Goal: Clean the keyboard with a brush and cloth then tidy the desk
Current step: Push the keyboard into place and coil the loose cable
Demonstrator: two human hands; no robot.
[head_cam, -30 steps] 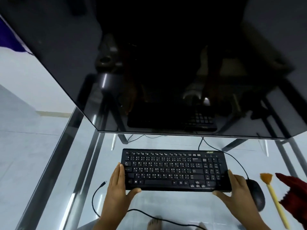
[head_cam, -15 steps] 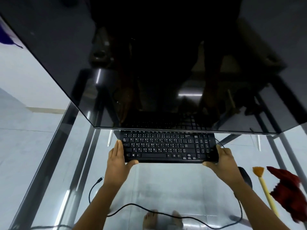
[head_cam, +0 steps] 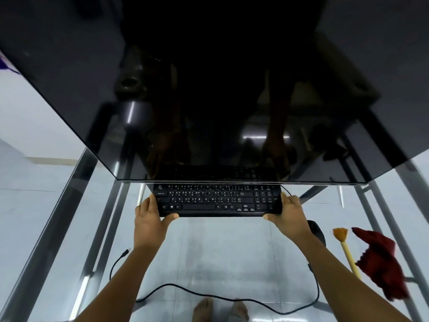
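Note:
A black keyboard (head_cam: 217,201) lies on the glass desk (head_cam: 220,252), its far rows tucked under the edge of a large dark monitor (head_cam: 209,89). My left hand (head_cam: 149,223) grips its left end and my right hand (head_cam: 289,217) grips its right end, thumbs on the near edge. A brush (head_cam: 346,248) with a yellow handle and orange bristles lies at the right. Beside it sits a crumpled red cloth (head_cam: 380,261).
A black mouse (head_cam: 316,231) rests just right of my right wrist, partly hidden by it. A black cable (head_cam: 209,292) with a loose plug (head_cam: 126,252) snakes across the near desk. Metal frame bars (head_cam: 102,219) and my bare feet (head_cam: 220,310) show through the glass.
Both hands have pushed the keyboard away from me, so its top rows now sit beneath the monitor's lower edge. The brush, cloth and mouse stayed in place.

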